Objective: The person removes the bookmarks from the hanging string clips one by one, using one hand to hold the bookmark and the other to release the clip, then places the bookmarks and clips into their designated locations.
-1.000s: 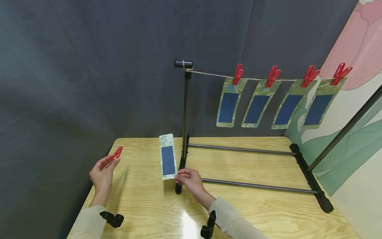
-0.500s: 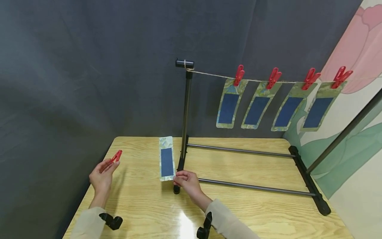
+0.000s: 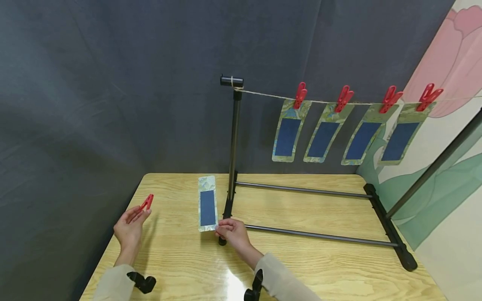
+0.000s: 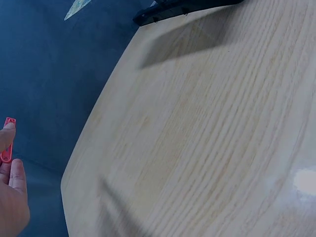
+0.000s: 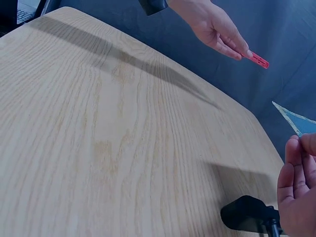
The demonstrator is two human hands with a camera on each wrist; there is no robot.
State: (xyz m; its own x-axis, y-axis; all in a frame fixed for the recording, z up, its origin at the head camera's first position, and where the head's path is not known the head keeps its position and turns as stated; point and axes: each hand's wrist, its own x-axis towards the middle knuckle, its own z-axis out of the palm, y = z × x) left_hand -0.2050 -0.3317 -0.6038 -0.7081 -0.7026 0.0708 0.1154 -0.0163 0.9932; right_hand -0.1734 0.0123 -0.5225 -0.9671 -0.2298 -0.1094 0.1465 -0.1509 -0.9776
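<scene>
My left hand (image 3: pixel 129 230) pinches a red clothespin (image 3: pixel 147 202) above the table's left side; the same clothespin (image 5: pixel 259 60) shows in the right wrist view. Between thumb and fingers, my right hand (image 3: pixel 236 237) holds a tall card (image 3: pixel 207 207) by its lower right corner. That card has a dark blue panel inside a pale green, map-like border. It stands nearly upright in the air, just left of the rack's post (image 3: pixel 234 142). In the right wrist view only part of the card (image 5: pixel 301 122) shows.
Several similar cards (image 3: pixel 288 137) hang from a string (image 3: pixel 260 93) under red clothespins (image 3: pixel 301 96). The black rack's foot (image 3: pixel 391 228) and lower bars (image 3: pixel 320 235) rest on the wooden table (image 3: pixel 180 267). A dark curtain (image 3: pixel 113 83) stands behind.
The card and my right hand have shifted slightly left and down. My left hand has lowered a little, and its clothespin now points more steeply upward.
</scene>
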